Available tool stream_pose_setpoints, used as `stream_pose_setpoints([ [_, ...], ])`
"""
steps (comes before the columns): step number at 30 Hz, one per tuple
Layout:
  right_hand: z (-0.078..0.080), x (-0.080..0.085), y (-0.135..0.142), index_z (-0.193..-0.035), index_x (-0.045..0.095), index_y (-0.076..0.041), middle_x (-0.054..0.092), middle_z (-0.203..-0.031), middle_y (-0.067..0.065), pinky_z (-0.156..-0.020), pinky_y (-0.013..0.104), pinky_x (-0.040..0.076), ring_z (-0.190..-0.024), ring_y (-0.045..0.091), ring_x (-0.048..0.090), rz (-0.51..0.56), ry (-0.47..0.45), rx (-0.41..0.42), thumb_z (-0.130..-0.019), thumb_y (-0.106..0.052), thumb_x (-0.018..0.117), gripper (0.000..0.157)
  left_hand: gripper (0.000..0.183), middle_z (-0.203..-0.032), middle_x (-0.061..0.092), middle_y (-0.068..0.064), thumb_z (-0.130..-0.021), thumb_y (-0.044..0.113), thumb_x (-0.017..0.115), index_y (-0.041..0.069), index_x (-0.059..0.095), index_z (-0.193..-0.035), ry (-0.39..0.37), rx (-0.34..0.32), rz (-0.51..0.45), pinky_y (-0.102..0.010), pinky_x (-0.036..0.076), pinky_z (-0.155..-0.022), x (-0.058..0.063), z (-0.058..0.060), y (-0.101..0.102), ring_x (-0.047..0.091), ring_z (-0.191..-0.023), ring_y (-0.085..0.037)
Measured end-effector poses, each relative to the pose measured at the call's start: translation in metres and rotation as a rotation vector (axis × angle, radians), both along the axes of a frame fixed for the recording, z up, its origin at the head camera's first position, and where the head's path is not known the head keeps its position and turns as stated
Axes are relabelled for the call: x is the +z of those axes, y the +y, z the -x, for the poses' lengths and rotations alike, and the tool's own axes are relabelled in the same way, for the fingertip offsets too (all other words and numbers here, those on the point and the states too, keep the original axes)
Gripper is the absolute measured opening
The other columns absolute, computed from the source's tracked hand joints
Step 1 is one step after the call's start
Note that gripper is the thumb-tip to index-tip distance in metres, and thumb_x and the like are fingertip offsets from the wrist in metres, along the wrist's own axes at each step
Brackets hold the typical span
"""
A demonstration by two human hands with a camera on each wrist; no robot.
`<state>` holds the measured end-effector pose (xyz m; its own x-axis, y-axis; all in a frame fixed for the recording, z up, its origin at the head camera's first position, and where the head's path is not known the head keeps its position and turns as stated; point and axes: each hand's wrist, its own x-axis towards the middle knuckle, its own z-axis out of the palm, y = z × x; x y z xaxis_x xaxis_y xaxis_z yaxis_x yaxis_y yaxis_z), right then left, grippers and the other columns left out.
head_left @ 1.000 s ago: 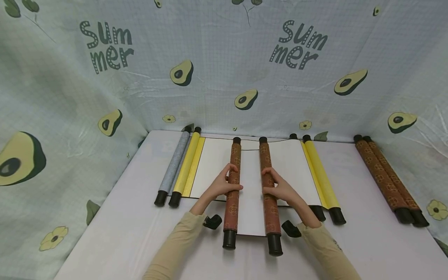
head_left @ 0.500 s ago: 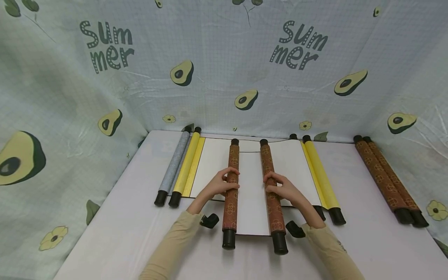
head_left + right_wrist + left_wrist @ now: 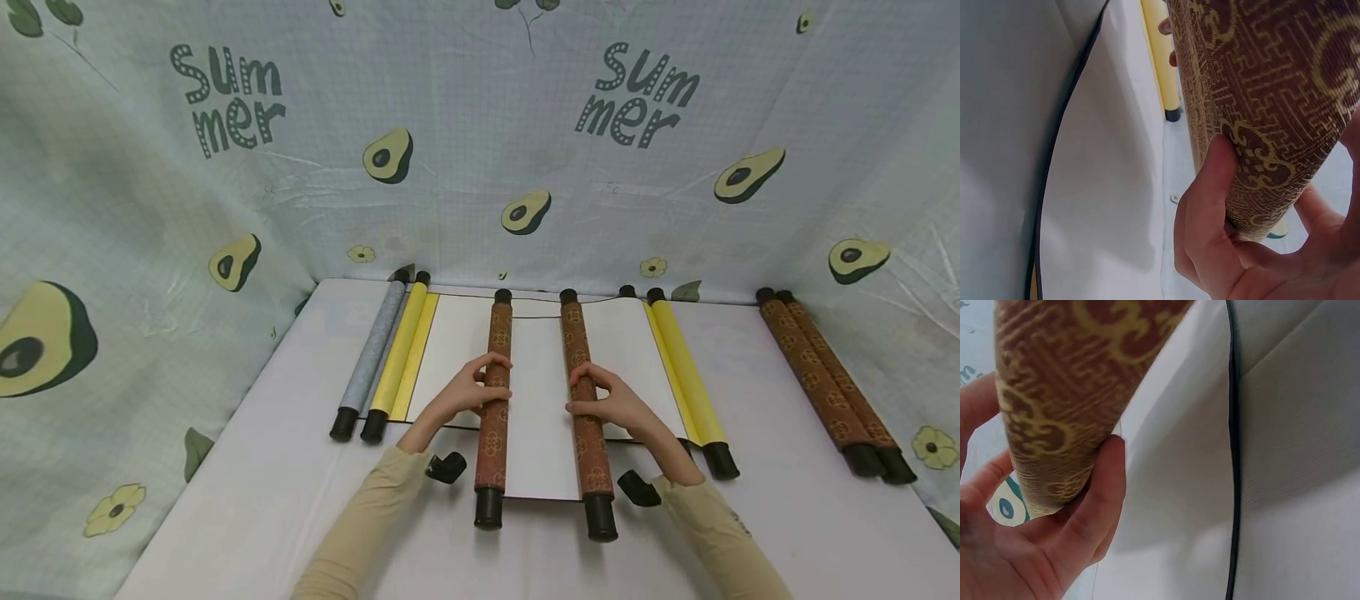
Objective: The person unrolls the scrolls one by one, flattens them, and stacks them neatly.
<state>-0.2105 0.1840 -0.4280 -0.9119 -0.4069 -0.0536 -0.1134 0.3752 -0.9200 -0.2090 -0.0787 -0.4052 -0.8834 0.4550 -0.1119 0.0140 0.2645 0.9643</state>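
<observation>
A brown patterned scroll lies partly unrolled in the middle of the head view, with white paper (image 3: 543, 417) between its two rolled ends. My left hand (image 3: 459, 395) grips the left brown roll (image 3: 492, 446), thumb on the near side. The right brown roll (image 3: 591, 454) is held by my right hand (image 3: 618, 405) in a similar grip. Both rolls have black end caps and appear raised over the table at the near end. In the wrist views, the left hand's fingers (image 3: 1100, 494) and the right hand's fingers (image 3: 1210, 194) curl round the gold-figured rolls.
Beneath lies a wider open scroll with yellow rolls at left (image 3: 401, 358) and right (image 3: 686, 371). A grey roll (image 3: 372, 350) lies beside its left end. A brown rolled scroll pair (image 3: 813, 379) rests at the table's right. An avocado-print curtain (image 3: 450, 217) stands behind.
The two brown rolls have moved slightly apart, the right one more than the left. A wider strip of white paper shows between them. Both hands keep their grip.
</observation>
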Motion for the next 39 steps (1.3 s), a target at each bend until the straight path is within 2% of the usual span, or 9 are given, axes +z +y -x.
stream_pose_setpoints([
  [7, 0.0, 0.002, 0.005, -0.108, 0.048, -0.001, 0.042, -0.123, 0.022, -0.062, 0.033, 0.046, -0.097, 0.032, 0.042, 0.0, 0.012, 0.005, -0.079, -0.01, 0.063, 0.034, 0.041, -0.118, 0.045, -0.026, -0.083, 0.006, 0.056, 0.0, 0.046, -0.122, 0.018, -0.013, 0.014, -0.028, 0.049, -0.051, -0.001, 0.002, -0.002, 0.053, -0.079, -0.017],
  [14, 0.0, 0.0, 0.007, -0.107, 0.052, 0.001, 0.049, -0.117, 0.017, -0.077, 0.033, 0.038, -0.109, 0.031, 0.04, -0.031, 0.093, -0.007, -0.08, -0.008, 0.061, 0.029, 0.032, -0.12, 0.048, -0.02, -0.085, 0.014, 0.054, 0.003, 0.055, -0.115, 0.057, 0.011, 0.052, -0.025, 0.043, -0.05, -0.026, 0.015, -0.002, 0.047, -0.076, -0.015],
  [16, 0.0, -0.001, 0.007, -0.106, 0.053, 0.001, 0.051, -0.115, 0.017, -0.078, 0.034, 0.037, -0.109, 0.031, 0.04, -0.036, 0.111, -0.003, -0.081, -0.008, 0.06, 0.028, 0.028, -0.118, 0.049, -0.018, -0.084, 0.015, 0.054, 0.005, 0.057, -0.111, 0.067, 0.025, 0.058, -0.024, 0.043, -0.049, -0.029, 0.016, -0.001, 0.047, -0.074, -0.015],
  [23, 0.0, -0.002, 0.007, -0.099, 0.055, -0.003, 0.052, -0.11, 0.015, -0.073, 0.032, 0.038, -0.099, 0.027, 0.042, -0.057, 0.112, -0.021, -0.08, -0.01, 0.061, 0.021, 0.027, -0.109, 0.051, -0.014, -0.08, 0.022, 0.063, 0.006, 0.057, -0.101, 0.103, 0.052, 0.079, -0.026, 0.043, -0.05, -0.032, 0.016, -0.001, 0.049, -0.077, -0.018],
  [30, -0.002, -0.001, 0.004, -0.097, 0.053, -0.005, 0.051, -0.102, 0.013, -0.069, 0.032, 0.039, -0.091, 0.025, 0.043, -0.077, 0.112, -0.018, -0.075, -0.02, 0.07, 0.031, 0.031, -0.104, 0.05, -0.011, -0.073, 0.019, 0.072, 0.006, 0.056, -0.097, 0.142, 0.026, 0.114, -0.027, 0.043, -0.058, -0.034, 0.017, -0.004, 0.046, -0.083, -0.02],
  [39, -0.001, -0.003, 0.005, -0.095, 0.051, -0.003, 0.049, -0.101, 0.015, -0.065, 0.032, 0.041, -0.086, 0.025, 0.044, -0.078, 0.135, 0.007, -0.075, -0.007, 0.068, 0.027, 0.036, -0.108, 0.049, -0.014, -0.072, 0.012, 0.071, 0.002, 0.053, -0.102, 0.151, 0.003, 0.136, -0.025, 0.041, -0.052, -0.031, 0.018, -0.01, 0.044, -0.076, -0.018],
])
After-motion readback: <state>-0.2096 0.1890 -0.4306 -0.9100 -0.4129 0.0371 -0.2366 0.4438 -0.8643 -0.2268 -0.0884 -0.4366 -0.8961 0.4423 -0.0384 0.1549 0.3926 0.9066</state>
